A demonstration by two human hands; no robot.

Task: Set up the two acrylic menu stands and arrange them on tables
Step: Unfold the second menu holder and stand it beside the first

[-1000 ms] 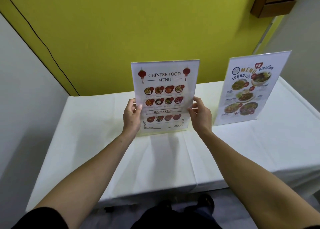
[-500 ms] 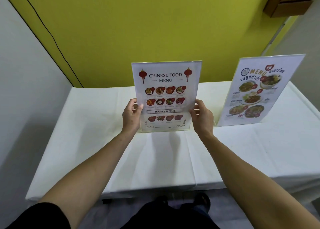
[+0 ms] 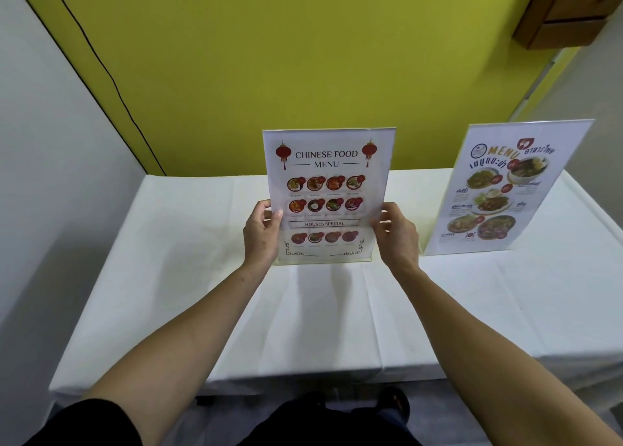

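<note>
An upright acrylic stand with a "Chinese Food Menu" sheet (image 3: pixel 325 192) rests with its base on the white tablecloth (image 3: pixel 202 277), near the table's middle. My left hand (image 3: pixel 261 234) grips its left edge and my right hand (image 3: pixel 396 234) grips its right edge, both at about mid height. A second acrylic stand with a Thai menu sheet (image 3: pixel 502 192) stands on its own to the right, leaning slightly, with no hand on it.
The table butts against a yellow-green wall (image 3: pixel 303 57) at the back and a grey wall (image 3: pixel 43 175) on the left. A wooden box (image 3: pixel 569 7) hangs on the wall at top right. My shoes (image 3: pixel 391 401) show below the table's front edge.
The Chinese menu stand stays in both hands at about the same spot. The view has shifted slightly, and the Thai stand sits a bit further right in the picture.
</note>
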